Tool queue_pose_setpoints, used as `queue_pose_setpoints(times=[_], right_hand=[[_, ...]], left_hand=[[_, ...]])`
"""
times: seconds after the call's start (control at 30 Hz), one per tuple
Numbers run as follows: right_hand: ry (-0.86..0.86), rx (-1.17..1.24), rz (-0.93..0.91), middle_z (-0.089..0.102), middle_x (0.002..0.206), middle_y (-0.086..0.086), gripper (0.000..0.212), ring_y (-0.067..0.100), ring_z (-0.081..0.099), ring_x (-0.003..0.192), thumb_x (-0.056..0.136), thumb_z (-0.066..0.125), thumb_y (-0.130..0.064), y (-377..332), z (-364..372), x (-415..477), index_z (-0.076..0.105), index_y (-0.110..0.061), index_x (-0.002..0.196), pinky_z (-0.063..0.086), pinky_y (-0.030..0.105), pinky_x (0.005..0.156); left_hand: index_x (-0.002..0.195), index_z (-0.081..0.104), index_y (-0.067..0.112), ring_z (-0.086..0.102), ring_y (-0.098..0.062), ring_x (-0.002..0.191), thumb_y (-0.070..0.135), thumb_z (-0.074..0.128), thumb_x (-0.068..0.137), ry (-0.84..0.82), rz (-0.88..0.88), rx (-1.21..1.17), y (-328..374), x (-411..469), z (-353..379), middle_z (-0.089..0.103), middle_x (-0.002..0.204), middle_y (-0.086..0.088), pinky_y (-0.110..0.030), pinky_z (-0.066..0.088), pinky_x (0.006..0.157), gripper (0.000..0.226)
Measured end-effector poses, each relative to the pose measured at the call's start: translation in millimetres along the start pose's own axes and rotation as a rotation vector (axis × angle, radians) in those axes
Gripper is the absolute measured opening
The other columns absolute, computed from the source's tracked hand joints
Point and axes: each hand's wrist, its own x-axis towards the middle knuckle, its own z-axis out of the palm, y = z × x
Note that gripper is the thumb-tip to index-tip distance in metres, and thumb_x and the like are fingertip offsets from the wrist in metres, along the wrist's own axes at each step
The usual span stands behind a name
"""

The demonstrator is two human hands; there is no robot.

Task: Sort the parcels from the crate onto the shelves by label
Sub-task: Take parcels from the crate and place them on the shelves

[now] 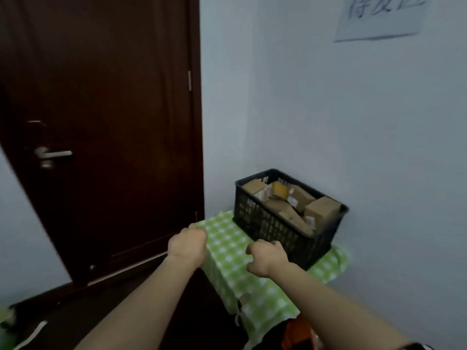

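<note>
A black plastic crate stands on a table covered with a green checked cloth, against the pale wall. Several brown cardboard parcels fill it; a larger box leans at its right end and a yellow parcel lies near the back. My left hand hovers at the cloth's left edge, fingers curled, holding nothing. My right hand hangs just in front of the crate's near wall, fingers loosely curled, empty. No shelves are in view.
A dark brown door with a silver handle stands to the left of the table. A paper sign with handwriting hangs high on the wall. Something orange shows under the cloth. The floor is dark.
</note>
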Motion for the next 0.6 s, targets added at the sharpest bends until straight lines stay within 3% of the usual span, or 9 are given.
queue_pose_setpoints(times=[0.13,0.3,0.43,0.6], right_hand=[[-0.004,0.175,0.153,0.045,0.128,0.009,0.038,0.028,0.053,0.108,0.094,0.053,-0.027,75,5,19,0.049,-0.015,0.129,0.045,0.037,0.092],[-0.021,0.241,0.293,0.045,0.118,0.010,0.026,0.029,0.055,0.099,0.090,0.053,-0.027,141,6,61,0.052,-0.013,0.113,0.050,0.037,0.083],[-0.021,0.261,0.408,0.049,0.120,0.012,0.033,0.030,0.056,0.105,0.089,0.053,-0.026,183,-2,104,0.053,-0.012,0.119,0.051,0.036,0.085],[0.000,0.295,0.556,0.051,0.125,0.011,0.040,0.032,0.055,0.111,0.089,0.050,-0.030,234,-14,153,0.052,-0.016,0.126,0.050,0.038,0.091]], left_hand=[[0.132,0.046,0.015,0.051,-0.024,0.120,0.027,0.048,0.094,-0.038,0.136,0.007,66,61,7,0.048,0.132,-0.005,-0.034,0.046,0.086,0.040],[0.126,0.047,0.017,0.053,-0.024,0.113,0.029,0.048,0.094,-0.125,0.264,-0.038,120,144,32,0.052,0.126,-0.006,-0.036,0.047,0.082,0.034],[0.122,0.049,0.014,0.055,-0.024,0.106,0.031,0.050,0.094,-0.180,0.340,-0.089,158,220,42,0.053,0.119,-0.006,-0.034,0.048,0.073,0.032],[0.110,0.053,0.016,0.056,-0.023,0.103,0.031,0.053,0.093,-0.241,0.423,-0.198,208,304,52,0.057,0.113,-0.004,-0.034,0.048,0.077,0.023]])
